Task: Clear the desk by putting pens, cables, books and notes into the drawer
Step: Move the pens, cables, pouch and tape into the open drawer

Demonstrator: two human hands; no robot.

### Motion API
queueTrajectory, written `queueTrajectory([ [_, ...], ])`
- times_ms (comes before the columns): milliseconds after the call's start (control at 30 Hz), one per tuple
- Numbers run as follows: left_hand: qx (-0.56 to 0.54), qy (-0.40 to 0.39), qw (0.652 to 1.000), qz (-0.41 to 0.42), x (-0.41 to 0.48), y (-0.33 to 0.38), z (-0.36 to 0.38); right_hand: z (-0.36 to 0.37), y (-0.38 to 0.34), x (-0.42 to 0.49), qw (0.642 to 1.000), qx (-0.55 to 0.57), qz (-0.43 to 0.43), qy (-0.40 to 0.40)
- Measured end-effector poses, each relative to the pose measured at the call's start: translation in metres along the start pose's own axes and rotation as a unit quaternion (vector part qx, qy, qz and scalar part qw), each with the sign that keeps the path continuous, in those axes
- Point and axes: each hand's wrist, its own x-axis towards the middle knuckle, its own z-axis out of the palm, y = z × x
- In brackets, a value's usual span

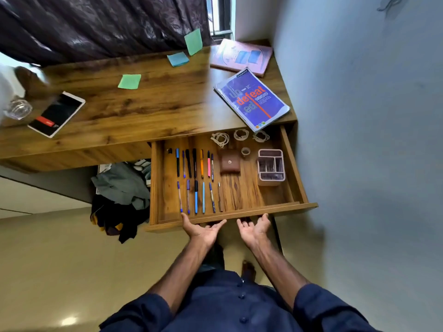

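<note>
The wooden drawer [230, 213] stands pulled out under the desk [155, 104]. Inside lie several pens [195, 180] in two rows and three coiled white cables [241, 135] at the back. A blue book [251, 99] and a pink book [241, 57] lie on the desk's right end. Two green notes [129, 81] [193, 41] and a blue note [177, 59] sit further back. My left hand [201, 230] and my right hand [254, 227] are palm up at the drawer's front edge, fingertips touching it, holding nothing.
A brown pouch [229, 163], a tape roll [245, 152] and a pink organiser [271, 167] also sit in the drawer. A tablet [56, 113] and a glass [18, 109] are on the desk's left. Clothes [119, 195] are piled below; a wall [359, 116] stands right.
</note>
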Motion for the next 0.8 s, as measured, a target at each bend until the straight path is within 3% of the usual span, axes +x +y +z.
queueTrajectory([
  [333, -0.069, 0.023, 0.997, -0.014, 0.066, 0.061, 0.083, 0.11, 0.013, 0.065, 0.999, 0.015, -0.027, 0.035],
  [800, -0.09, 0.0, 0.995, -0.034, 0.133, 0.109, 0.211, 0.237, -0.003, 0.145, 0.997, 0.041, -0.064, -0.004],
])
